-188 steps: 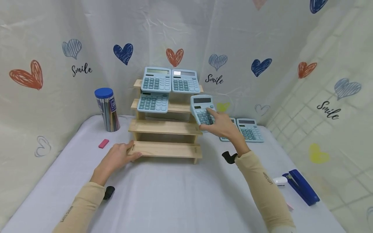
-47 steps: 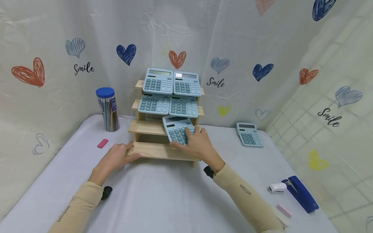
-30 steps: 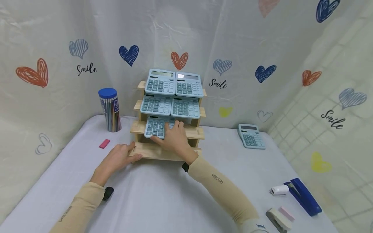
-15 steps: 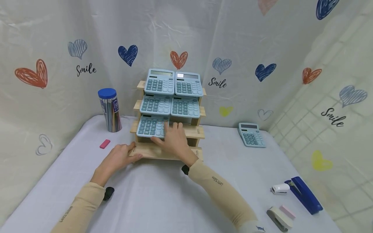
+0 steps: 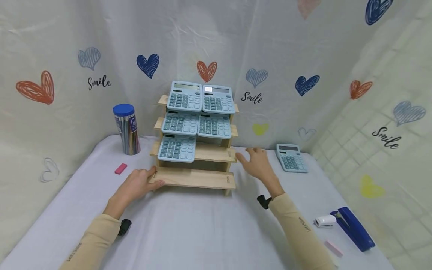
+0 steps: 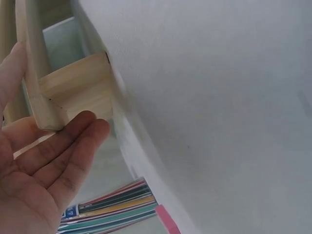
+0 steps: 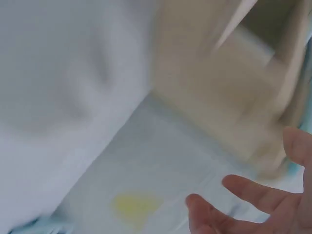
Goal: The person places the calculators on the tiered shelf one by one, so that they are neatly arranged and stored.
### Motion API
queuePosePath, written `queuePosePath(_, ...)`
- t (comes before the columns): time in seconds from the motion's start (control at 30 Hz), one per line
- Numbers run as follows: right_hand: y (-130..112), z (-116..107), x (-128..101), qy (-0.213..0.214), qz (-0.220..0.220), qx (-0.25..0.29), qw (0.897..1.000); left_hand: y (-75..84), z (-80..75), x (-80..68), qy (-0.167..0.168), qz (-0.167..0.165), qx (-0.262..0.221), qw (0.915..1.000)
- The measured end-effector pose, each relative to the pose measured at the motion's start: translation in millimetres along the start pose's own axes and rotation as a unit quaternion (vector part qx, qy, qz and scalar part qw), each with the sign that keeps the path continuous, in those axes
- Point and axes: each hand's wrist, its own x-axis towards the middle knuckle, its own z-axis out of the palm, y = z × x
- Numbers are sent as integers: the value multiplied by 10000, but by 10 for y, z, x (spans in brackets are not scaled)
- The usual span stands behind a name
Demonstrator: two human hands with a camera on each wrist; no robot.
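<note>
Your left hand (image 5: 136, 184) braces the wooden rack (image 5: 197, 178), your right hand (image 5: 258, 163) hangs empty, fingers spread, near the loose calculator (image 5: 291, 157). Bump the rack and 5 shelved calculators could slide.

I see the rack (image 5: 199, 179) mid-table (image 5: 202, 232), five calculators (image 5: 177, 147) on its upper steps; a sixth calculator (image 5: 291, 157) lies right of it, the pencil tub (image 5: 126, 129) left, the stapler (image 5: 352, 228) front right.

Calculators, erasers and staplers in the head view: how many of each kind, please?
Calculators: 6, five on the wooden rack and one on the table.
Pink erasers: 2.
Staplers: 2, blue and white.
Total: 10.
</note>
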Motion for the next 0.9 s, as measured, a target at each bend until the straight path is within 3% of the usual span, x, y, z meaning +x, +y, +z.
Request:
queuePosePath(0.23, 1068, -279, 298, -584, 960, -526, 9923, -11, -24, -16, 5, -102, 53, 9999)
queuePosePath(0.43, 1724, -262, 340, -1538, 2174, -468, 9627, 5, -9, 11, 3, -65, -42, 10000)
queuePosePath(0.57, 1974, -177, 321, -1580, 2739, -165, 9485, 25, 3, 17, -58, -107, -36, 9999)
queuePosePath(0.73, 2132, -57, 309, -1226, 2913, -104, 9487, 53, 11, 11, -81, -99, -45, 9999)
queuePosePath(0.9, 2116, -19, 354, -1121, 2833, -349, 9518, 53, 0, 7, -82, -168, -20, 9998)
